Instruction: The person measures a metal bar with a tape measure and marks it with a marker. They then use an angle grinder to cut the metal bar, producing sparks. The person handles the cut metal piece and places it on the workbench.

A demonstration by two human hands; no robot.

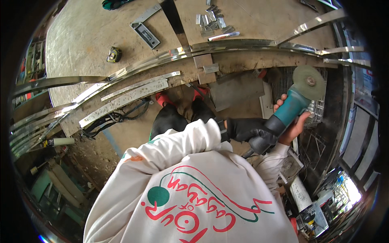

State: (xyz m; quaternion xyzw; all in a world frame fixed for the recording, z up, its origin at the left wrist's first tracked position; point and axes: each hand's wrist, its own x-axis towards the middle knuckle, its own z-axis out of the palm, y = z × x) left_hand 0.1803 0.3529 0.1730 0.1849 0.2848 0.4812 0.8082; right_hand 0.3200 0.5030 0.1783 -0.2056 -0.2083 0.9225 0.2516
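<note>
White-sleeved, I grip the grinder [283,115] in both hands [291,125], gloved left [243,128] at its rear, curved steel strips [133,95] lying unground

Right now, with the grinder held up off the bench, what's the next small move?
Probably lower the angle grinder toward the curved steel strips. Its disc faces up, clear of the metal, with the right hand round the body and the gloved left hand at the rear.

Gloved left hand [243,128] and bare right hand [292,121] gripping teal angle grinder [289,109], curved steel strips [133,91] on workbench [81,36]
</note>
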